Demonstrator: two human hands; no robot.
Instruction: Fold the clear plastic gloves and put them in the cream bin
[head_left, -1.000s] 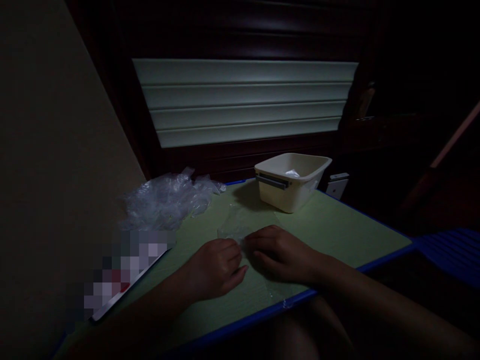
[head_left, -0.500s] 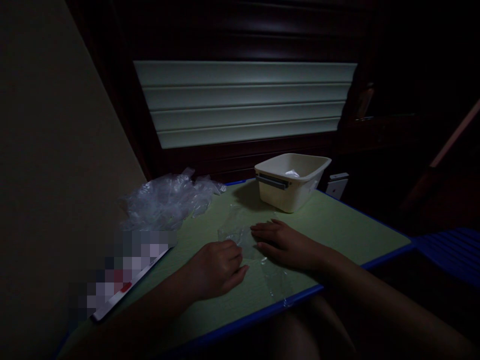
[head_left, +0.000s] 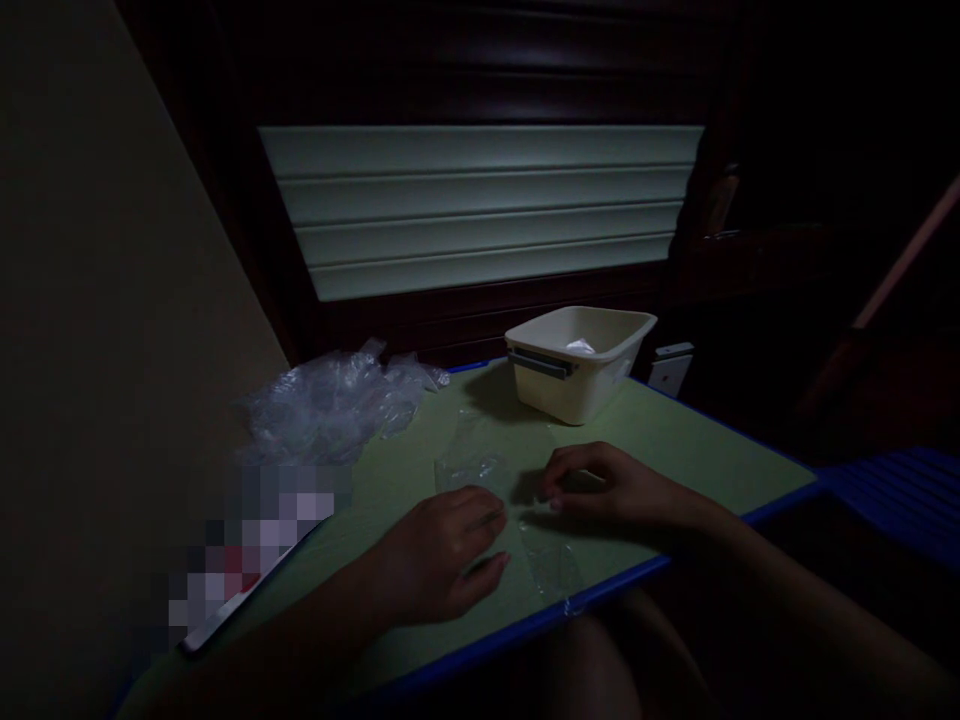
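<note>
A flat, clear plastic bag (head_left: 480,462) lies on the green tabletop, its near end (head_left: 556,572) reaching the blue table edge. My left hand (head_left: 454,548) rests palm down over the left side of the bag, fingers slightly bent and thumb spread away from them. Just right of the bag, my right hand (head_left: 600,482) is raised a little, its fingers curled down so that fingertips and thumb come together near the bag's edge. Whatever is between those fingertips is too dark and small to make out.
A heap of crumpled clear bags (head_left: 322,405) lies at the back left. In front of it is a blurred-out flat item with a white edge (head_left: 225,615). A cream bin (head_left: 577,390) with a grey handle stands at the back right, something shiny inside. Blue slatted seat (head_left: 892,510) at right.
My right hand has lifted off the bag, shifted right and curled its flat fingers into a pinch. My left hand has slid slightly right and nearer.
</note>
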